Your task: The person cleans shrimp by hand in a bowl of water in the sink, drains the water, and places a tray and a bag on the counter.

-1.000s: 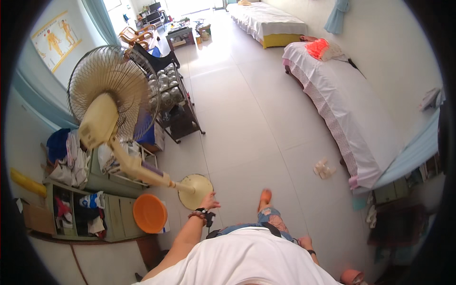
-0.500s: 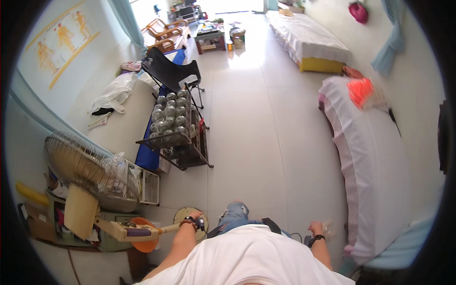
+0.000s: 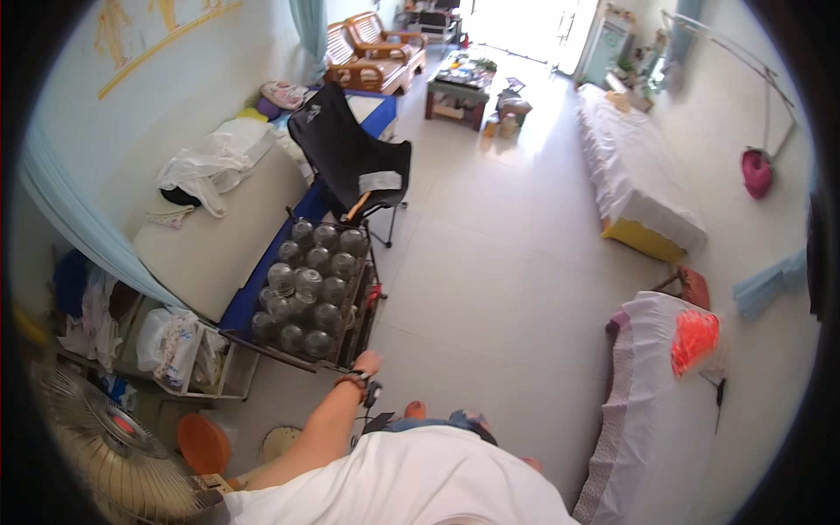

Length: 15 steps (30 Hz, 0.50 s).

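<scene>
My left hand (image 3: 368, 361) reaches forward at the near right corner of a dark metal rack (image 3: 357, 337). Beads and a dark band circle its wrist. The fingers are too small and blurred to show whether they are open or closed, or whether they touch the rack. Several clear glass jars (image 3: 308, 285) stand close together on the rack's top. A small patch of skin shows at the right edge of my white shirt; I cannot make out whether it is my right hand or a foot. The rest of my right arm is hidden.
A black folding chair (image 3: 350, 153) stands behind the rack, beside a bed (image 3: 206, 262). At lower left are a fan (image 3: 122, 446), an orange basin (image 3: 203, 443) and a white shelf (image 3: 234, 366). A covered bed (image 3: 652, 420) runs along the right wall, with a red bag (image 3: 696, 341).
My left hand has left the fan's pole and moved forward to the rack. The rack appears closer, and the fan now sits lower left. My right hand has dropped from clear view.
</scene>
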### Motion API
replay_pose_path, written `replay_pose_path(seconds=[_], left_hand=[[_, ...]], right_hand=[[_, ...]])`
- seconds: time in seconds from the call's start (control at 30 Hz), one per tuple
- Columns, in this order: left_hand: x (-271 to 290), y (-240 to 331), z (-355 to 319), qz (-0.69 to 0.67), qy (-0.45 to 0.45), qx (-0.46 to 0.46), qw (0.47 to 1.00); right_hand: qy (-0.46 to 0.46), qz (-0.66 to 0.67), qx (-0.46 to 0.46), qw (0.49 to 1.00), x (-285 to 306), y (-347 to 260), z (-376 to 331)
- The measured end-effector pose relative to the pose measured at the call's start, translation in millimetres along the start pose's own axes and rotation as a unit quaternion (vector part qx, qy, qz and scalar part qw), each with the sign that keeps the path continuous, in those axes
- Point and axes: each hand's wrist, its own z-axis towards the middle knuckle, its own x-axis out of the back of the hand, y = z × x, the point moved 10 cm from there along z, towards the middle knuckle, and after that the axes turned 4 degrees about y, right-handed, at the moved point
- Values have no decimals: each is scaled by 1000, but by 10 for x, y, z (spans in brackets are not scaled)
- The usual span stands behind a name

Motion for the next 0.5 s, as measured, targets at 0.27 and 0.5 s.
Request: replay_pose_path(seconds=[0.27, 0.5], left_hand=[[361, 1017, 1215, -282, -112, 75, 950], [587, 277, 438, -359, -160, 512, 764]], right_hand=[[-85, -292, 44, 952, 424, -417, 2185], [-100, -577, 185, 789, 1643, -1892, 5043]])
